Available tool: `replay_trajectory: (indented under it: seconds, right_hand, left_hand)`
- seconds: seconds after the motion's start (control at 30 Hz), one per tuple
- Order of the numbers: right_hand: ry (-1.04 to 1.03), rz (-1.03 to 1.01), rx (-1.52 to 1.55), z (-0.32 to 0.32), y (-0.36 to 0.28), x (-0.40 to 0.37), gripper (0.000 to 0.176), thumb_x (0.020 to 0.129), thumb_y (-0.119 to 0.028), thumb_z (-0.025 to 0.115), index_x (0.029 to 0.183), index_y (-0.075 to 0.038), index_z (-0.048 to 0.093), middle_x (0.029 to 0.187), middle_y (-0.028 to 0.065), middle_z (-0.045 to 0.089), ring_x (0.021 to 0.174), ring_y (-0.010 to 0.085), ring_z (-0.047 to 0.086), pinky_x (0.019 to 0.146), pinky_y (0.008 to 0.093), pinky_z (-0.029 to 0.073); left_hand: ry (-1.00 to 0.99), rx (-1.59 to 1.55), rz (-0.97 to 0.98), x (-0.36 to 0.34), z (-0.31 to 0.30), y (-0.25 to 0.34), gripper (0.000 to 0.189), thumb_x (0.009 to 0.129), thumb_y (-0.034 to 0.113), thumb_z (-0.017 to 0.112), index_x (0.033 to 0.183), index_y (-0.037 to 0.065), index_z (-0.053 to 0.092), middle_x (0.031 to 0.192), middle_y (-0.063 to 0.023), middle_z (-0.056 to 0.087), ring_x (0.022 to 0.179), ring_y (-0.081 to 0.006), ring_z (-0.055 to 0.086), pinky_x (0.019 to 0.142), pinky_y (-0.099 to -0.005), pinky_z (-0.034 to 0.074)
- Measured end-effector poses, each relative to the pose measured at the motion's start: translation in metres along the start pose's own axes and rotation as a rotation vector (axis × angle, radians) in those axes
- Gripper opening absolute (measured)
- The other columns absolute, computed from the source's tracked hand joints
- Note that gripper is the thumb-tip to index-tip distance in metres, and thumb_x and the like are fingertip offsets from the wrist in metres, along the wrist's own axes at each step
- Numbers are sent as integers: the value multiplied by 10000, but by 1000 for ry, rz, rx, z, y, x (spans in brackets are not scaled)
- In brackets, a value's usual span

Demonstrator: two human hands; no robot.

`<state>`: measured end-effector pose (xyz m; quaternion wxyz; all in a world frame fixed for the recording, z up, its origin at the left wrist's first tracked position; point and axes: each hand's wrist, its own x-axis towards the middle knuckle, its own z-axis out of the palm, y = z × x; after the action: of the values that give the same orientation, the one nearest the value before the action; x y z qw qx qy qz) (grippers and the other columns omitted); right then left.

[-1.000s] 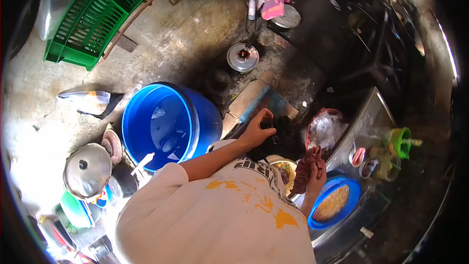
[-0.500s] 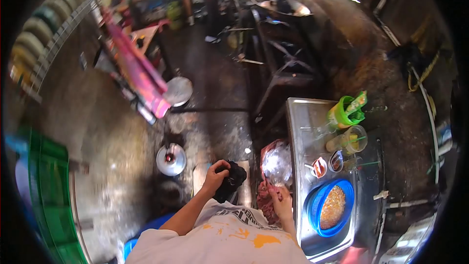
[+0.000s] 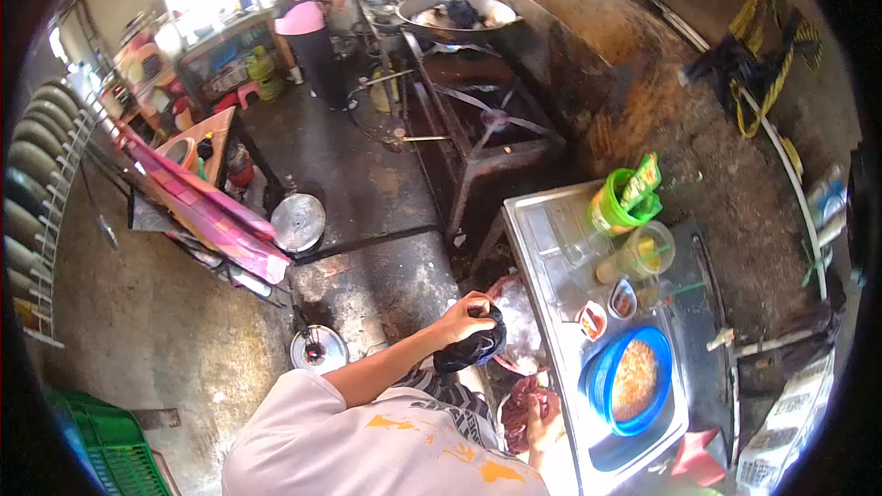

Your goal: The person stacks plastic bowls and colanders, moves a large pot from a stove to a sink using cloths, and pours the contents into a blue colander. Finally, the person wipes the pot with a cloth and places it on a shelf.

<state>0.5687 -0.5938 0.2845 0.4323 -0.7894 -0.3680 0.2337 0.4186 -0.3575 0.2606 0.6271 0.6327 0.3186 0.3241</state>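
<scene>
The left hand [image 3: 462, 316] is closed on the top of a black plastic bag [image 3: 473, 349]. Its fingers are curled and pressed together, and they pinch the gathered mouth of the bag, so the body of the bag hangs below the knuckles. I think this grip is chosen to keep the mouth shut and the content inside.

The right hand [image 3: 545, 426] is lower, close to the person's body. It is wrapped around a dark red lump [image 3: 520, 400], which looks like raw meat. The fingers seem bent around it, but the shirt and the edge of the metal table [image 3: 551, 248] hide part of them, so I cannot tell how tightly they press.

Just beyond the left fingertips there is a clear plastic bag [image 3: 517, 310] in a reddish bowl, touching the table edge. To the right of both hands, on the table, stands a blue bowl [image 3: 593, 381] with orange-brown food. Farther from the fingers are two small sauce dishes [image 3: 593, 319], a clear cup [image 3: 645, 253] and a green cup [image 3: 614, 208]. Probably they stand together there to be within easy reach.

On the floor, left of the left arm, lies a metal pot lid [image 3: 314, 347]. Another person in pink [image 3: 308, 0] stands well apart.
</scene>
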Motion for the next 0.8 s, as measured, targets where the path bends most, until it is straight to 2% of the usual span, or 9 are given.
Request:
replay_trajectory:
  seconds: [0.23,0.43,0.5,0.57,0.63,0.67,0.7,0.77,0.8]
  right_hand:
    - [172,187,344,-24,26,-5,350,808,-124,589,1143,-74,501,915,122,634,870,215,616,770,309,462]
    - [312,468,-142,-93,27,-29,239,825,-244,576,951,-54,648,816,160,647,739,260,623,710,338,470]
    - [614,440,50,-108,55,-33,355,834,-333,596,824,18,646,627,59,584,601,98,489,581,287,415]
    - [533,790,-30,-146,86,-37,594,823,-538,510,758,32,664,548,60,568,576,117,499,590,322,425]
    - [474,923,-143,-173,128,-37,608,819,-560,485,801,17,676,622,69,611,607,141,539,624,320,442]
    - [422,899,-21,-182,149,-37,601,803,-571,494,876,-1,672,737,110,637,740,194,580,705,332,448]
    - [368,872,102,-190,161,-34,608,787,-581,504,950,-19,668,851,150,663,873,248,622,786,345,454]
    - [360,849,178,-198,176,-26,541,804,-521,529,927,-7,645,786,84,649,704,166,597,694,292,464]
    - [310,863,265,-204,181,-21,534,802,-518,533,933,-12,645,784,81,649,700,163,596,691,292,464]
  left_hand:
    - [-342,-119,-240,6,40,-17,138,649,-32,619,687,45,510,724,4,542,736,-100,488,655,-241,391]
    - [-573,-123,-403,29,97,12,133,656,-58,532,676,48,454,659,-26,508,660,-145,576,602,-253,421]
    - [-619,146,-183,40,130,-4,104,786,135,540,736,46,525,692,-33,534,731,-130,578,676,-249,414]
    - [-786,68,-421,45,164,-10,351,840,375,517,761,36,568,793,-67,575,855,-143,552,777,-254,384]
    - [-867,305,-418,56,202,-36,507,843,524,471,735,44,590,848,-34,576,913,-154,500,891,-276,312]
    - [-918,323,-429,62,221,-40,666,777,655,469,824,9,623,1044,-174,583,1069,-239,489,938,-315,326]
    - [-908,380,-502,66,240,-51,673,786,661,443,810,15,628,1008,-154,588,1029,-229,497,927,-315,329]
    - [-889,500,-645,72,273,-64,693,804,675,391,782,27,637,937,-116,598,950,-209,512,905,-315,335]
    - [-932,553,-675,76,285,-67,764,768,718,392,1021,38,632,1140,-142,557,1001,-239,510,954,-344,321]
